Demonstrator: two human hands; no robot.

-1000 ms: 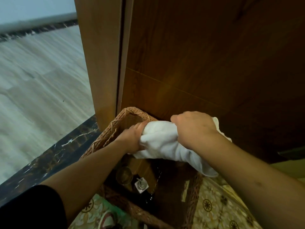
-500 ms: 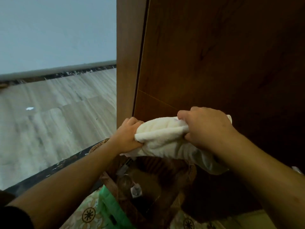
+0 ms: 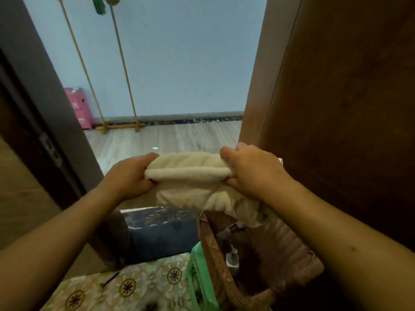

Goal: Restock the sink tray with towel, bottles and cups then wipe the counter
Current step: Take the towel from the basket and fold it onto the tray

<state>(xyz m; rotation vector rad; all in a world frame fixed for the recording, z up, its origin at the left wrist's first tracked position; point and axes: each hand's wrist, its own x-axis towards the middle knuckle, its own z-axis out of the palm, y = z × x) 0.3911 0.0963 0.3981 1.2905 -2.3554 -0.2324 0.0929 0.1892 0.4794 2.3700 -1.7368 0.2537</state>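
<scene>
A cream-white towel (image 3: 193, 185) is stretched between both hands at mid-frame, bunched and partly folded, its lower end hanging to the right. My left hand (image 3: 128, 178) grips its left end and my right hand (image 3: 251, 171) grips its right end. Directly below the towel stands a brown wicker basket (image 3: 213, 250), with a pump bottle (image 3: 232, 258) and another bottle top (image 3: 231, 228) showing inside it. The rest of the basket's contents are dark and hidden.
A brown wooden door (image 3: 336, 108) fills the right side. A dark door frame (image 3: 33, 108) is on the left. A green plastic item (image 3: 202, 279) leans by the basket on patterned tile floor (image 3: 134, 286). Beyond a dark marble threshold (image 3: 157, 218) lie wood flooring, a pink box (image 3: 78, 106) and a wooden rack (image 3: 119, 124).
The view has tilted up and swung, revealing the doorway and far room. Both hands have lifted the towel higher above the basket and pulled it out wider between them.
</scene>
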